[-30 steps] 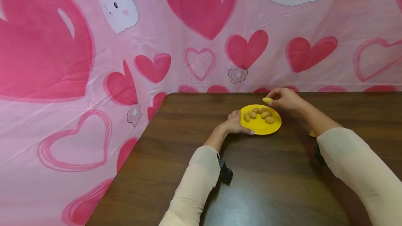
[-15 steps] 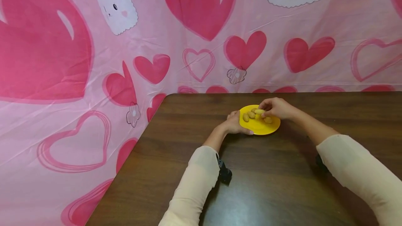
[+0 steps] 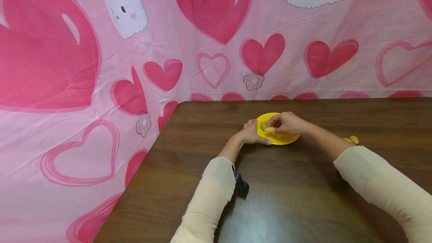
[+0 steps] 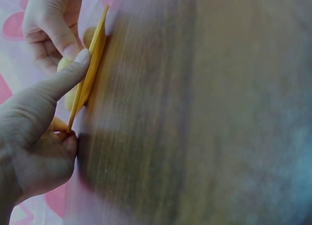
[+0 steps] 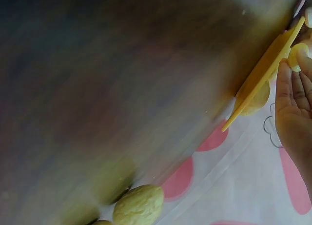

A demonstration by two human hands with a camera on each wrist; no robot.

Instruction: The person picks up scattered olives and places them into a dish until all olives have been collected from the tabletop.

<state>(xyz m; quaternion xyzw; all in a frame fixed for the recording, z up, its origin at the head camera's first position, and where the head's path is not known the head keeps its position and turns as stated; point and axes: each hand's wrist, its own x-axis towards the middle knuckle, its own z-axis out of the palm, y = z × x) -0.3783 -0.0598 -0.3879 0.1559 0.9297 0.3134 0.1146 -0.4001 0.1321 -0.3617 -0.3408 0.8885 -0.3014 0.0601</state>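
A yellow plate (image 3: 287, 139) sits on the wooden table with several oval, tan, nut-like pieces on it. My left hand (image 3: 252, 132) grips its left rim, thumb over the edge and fingers below, as the left wrist view shows. My right hand (image 3: 287, 123) reaches over the plate from the right. Between thumb and fingertips it pinches one pale oval nut-like piece (image 3: 269, 129), low over the plate's left part. In the right wrist view this held piece (image 5: 296, 57) lies at the fingertips. The right hand hides much of the plate's contents.
Two more oval pieces (image 3: 353, 140) lie on the table beyond the right forearm; one also shows large in the right wrist view (image 5: 139, 205). The brown wooden table (image 3: 287, 190) ends at a pink heart-patterned cloth (image 3: 209, 18) behind and left.
My right hand has brought the oval piece from behind the plate's right side down and left over the plate. My left hand keeps its grip on the rim.
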